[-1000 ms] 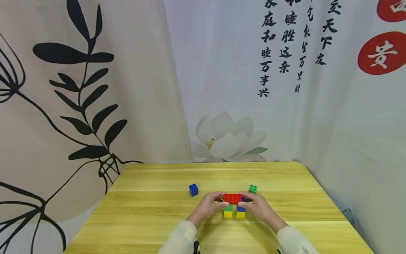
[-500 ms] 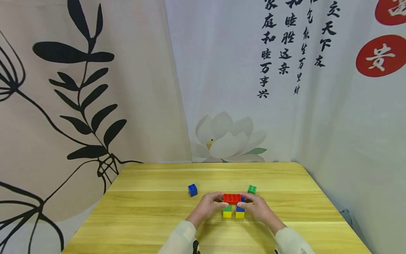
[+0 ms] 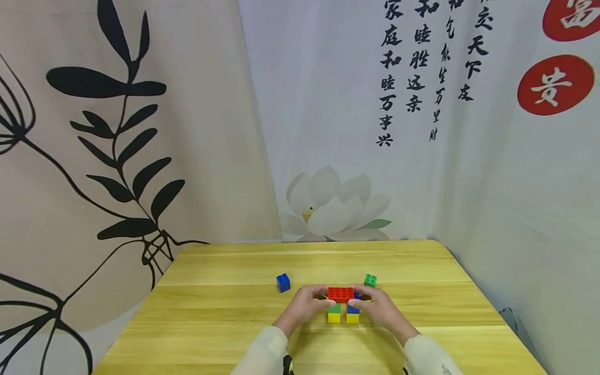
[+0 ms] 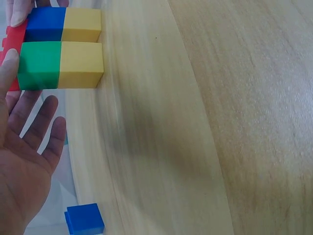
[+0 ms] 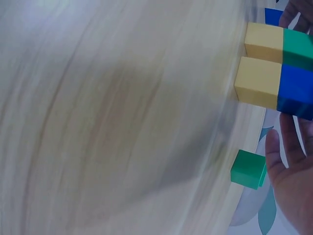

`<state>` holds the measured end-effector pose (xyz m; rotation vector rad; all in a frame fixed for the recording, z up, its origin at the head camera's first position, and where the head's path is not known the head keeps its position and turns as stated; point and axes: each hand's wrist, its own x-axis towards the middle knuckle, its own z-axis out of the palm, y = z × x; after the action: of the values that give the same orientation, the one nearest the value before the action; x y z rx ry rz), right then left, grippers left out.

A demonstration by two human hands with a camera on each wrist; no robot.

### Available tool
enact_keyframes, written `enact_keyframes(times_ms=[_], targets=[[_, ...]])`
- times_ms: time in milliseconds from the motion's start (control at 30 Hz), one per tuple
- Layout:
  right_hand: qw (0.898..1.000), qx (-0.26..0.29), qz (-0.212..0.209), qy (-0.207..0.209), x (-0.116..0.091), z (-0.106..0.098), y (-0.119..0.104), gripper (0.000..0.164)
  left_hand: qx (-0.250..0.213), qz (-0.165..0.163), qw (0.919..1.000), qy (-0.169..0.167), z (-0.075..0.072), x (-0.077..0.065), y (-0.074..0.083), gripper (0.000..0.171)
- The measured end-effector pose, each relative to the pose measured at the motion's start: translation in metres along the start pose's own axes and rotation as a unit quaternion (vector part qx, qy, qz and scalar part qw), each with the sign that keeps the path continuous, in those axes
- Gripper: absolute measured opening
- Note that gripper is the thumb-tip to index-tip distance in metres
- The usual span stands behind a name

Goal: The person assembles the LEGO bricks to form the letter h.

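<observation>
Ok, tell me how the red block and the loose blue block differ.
The red block is long; the loose blue block is roughly cubic. The left hand and right hand hold the red block, while the loose blue block sits untouched on the table. Both have studs on top.

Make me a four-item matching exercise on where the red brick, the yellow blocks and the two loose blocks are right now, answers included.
Column one
1. Red brick
2. Two yellow blocks
3. Loose blue block
4. Loose green block

Column two
A. On the table, beyond the right hand
B. Gripped between both hands
C. On the table, beyond the left hand
D. Directly under the stacked green block and the stacked blue block

Right pairs: 1-B, 2-D, 3-C, 4-A.
</observation>
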<state>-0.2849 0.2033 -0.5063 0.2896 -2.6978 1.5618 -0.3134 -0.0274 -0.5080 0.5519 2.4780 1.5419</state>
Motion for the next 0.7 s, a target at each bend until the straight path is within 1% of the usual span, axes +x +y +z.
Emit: enact_keyframes(times_ms=[200, 433, 700], targets=[[1.0, 0.007, -0.013, -0.004, 0.002, 0.006, -0.003, 0.049, 0.007, 0.002, 1.0, 0.002, -0.007, -0.002, -0.002, 0.035], [1.0, 0.003, -0.005, -0.01, 0.007, 0.019, -0.01, 0.054, -0.004, 0.0, 1.0, 0.006, -0.02, -0.007, -0.01, 0.037], [1.0, 0.013, -0.005, -0.017, 0.011, 0.035, -0.018, 0.053, -0.008, 0.004, 0.9999, 0.007, -0.034, -0.015, -0.016, 0.033]])
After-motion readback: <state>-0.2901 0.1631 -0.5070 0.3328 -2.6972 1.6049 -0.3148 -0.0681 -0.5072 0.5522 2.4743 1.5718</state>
